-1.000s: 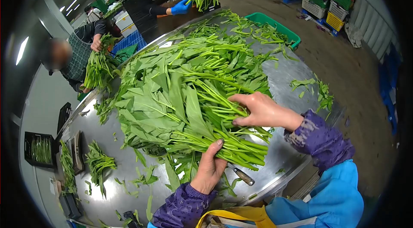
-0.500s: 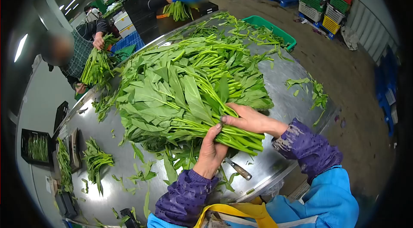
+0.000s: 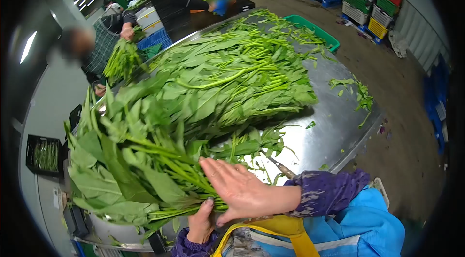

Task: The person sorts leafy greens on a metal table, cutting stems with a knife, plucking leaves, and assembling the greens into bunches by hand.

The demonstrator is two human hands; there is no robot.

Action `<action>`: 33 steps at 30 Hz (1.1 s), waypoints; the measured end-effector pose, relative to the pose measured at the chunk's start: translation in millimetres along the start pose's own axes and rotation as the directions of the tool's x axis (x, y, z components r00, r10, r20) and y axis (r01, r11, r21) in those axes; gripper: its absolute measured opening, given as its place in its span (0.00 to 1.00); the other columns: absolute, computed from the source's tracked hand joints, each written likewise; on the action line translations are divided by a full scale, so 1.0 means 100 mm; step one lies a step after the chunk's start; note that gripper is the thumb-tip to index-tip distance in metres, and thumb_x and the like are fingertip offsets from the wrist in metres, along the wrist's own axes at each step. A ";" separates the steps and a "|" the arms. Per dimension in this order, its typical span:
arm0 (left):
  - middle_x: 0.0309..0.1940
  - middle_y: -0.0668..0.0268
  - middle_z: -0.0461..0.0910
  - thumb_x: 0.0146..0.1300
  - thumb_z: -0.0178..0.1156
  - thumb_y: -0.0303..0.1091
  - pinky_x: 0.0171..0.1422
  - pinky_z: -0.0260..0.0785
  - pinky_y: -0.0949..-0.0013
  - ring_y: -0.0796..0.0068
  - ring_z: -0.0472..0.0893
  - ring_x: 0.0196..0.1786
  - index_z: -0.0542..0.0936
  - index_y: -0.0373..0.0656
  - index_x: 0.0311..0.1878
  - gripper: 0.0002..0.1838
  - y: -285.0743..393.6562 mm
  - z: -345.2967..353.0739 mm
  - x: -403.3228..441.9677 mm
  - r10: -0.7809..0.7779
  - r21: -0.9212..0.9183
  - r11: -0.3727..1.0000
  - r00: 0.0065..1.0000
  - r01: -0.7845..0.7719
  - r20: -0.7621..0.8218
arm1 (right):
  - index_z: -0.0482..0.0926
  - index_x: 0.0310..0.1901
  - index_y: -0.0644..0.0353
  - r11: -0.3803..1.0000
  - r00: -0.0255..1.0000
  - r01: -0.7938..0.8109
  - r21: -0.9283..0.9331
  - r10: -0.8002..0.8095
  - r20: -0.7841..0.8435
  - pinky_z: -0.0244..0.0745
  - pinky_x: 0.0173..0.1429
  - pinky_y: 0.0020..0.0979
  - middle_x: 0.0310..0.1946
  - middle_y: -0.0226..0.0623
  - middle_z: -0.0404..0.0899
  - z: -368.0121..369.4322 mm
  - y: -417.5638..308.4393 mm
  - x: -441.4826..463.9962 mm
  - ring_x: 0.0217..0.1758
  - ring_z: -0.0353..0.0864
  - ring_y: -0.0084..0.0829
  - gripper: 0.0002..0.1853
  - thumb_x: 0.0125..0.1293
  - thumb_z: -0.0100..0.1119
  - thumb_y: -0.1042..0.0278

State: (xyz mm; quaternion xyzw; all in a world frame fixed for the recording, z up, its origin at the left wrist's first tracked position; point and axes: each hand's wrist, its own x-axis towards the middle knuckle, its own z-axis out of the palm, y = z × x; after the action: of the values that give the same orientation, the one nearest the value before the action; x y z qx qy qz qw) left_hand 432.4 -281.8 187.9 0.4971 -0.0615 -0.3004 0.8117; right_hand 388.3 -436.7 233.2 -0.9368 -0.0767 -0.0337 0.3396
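far left: black crate point(image 3: 44, 155) with green stems inside, beyond the surface edge. next to it, the big leafy bunch point(image 3: 116, 170), held above the near left part of the surface point(image 3: 334, 131); leaves fan out to the left, stems run down to the right into the hands. behind it, a co-worker's hand point(image 3: 127, 31) grips another bunch of greens point(image 3: 121, 61), stems hanging down.

left hand point(image 3: 201, 225): closed around the stems of the leafy bunch near the bottom of the view, thumb over the top, fingers mostly hidden underneath. purple cuff just below it.

up top, past the far edge, a second co-worker's blue glove point(image 3: 221, 7) is next to some greens; too blurred to tell the grip.

mid surface: main pile of greens point(image 3: 247, 70), leaves mostly left, stems across the top. loose leaves lie just in front of it.

right hand point(image 3: 242, 191): open, fingers straight and together, thumb apart, lying along the stems of the same bunch just above the left hand. not wrapped around them.

right of that: knife point(image 3: 282, 166) on the surface, brown handle toward the right sleeve point(image 3: 322, 191). green tub point(image 3: 319, 36) at the far right edge, leaf scraps point(image 3: 361, 96) nearer. beyond, on the floor: stacked crates point(image 3: 358, 0), red, white, green, yellow.
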 end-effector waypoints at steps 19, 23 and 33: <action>0.37 0.63 0.77 0.60 0.55 0.33 0.46 0.68 0.71 0.75 0.75 0.38 0.63 0.44 0.63 0.27 -0.46 -1.58 -0.39 -0.238 0.704 0.682 0.970 0.198 -0.042 | 0.62 0.61 0.62 -0.557 0.766 -0.513 0.653 0.046 0.642 0.70 0.57 0.42 0.56 0.47 0.69 2.10 0.90 -0.01 0.51 0.75 0.46 0.32 0.63 0.43 0.46; 0.46 0.54 0.73 0.51 0.56 0.26 0.56 0.65 0.63 0.58 0.73 0.51 0.70 0.40 0.54 0.23 -0.46 -1.78 -0.44 0.216 0.918 0.361 0.973 -0.163 0.087 | 0.59 0.63 0.60 -0.676 0.802 -0.428 0.600 0.022 0.597 0.69 0.58 0.45 0.58 0.49 0.66 1.89 0.80 -0.05 0.53 0.72 0.54 0.32 0.66 0.36 0.44; 0.69 0.57 0.48 0.38 0.66 0.27 0.70 0.43 0.48 0.56 0.51 0.70 0.53 0.42 0.67 0.49 -0.21 -1.60 0.41 -0.069 0.730 -0.452 0.837 -0.512 0.544 | 0.60 0.62 0.61 -0.600 0.741 -0.461 0.654 0.145 0.656 0.70 0.59 0.41 0.56 0.48 0.68 1.94 1.01 -0.16 0.53 0.74 0.43 0.28 0.66 0.45 0.52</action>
State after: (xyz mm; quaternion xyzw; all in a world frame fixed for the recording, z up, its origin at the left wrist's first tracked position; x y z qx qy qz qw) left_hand 520.1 -188.1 82.6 0.8452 -0.5323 -0.0027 0.0480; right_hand 391.1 -390.3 18.6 -0.1591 0.2312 0.2560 0.9250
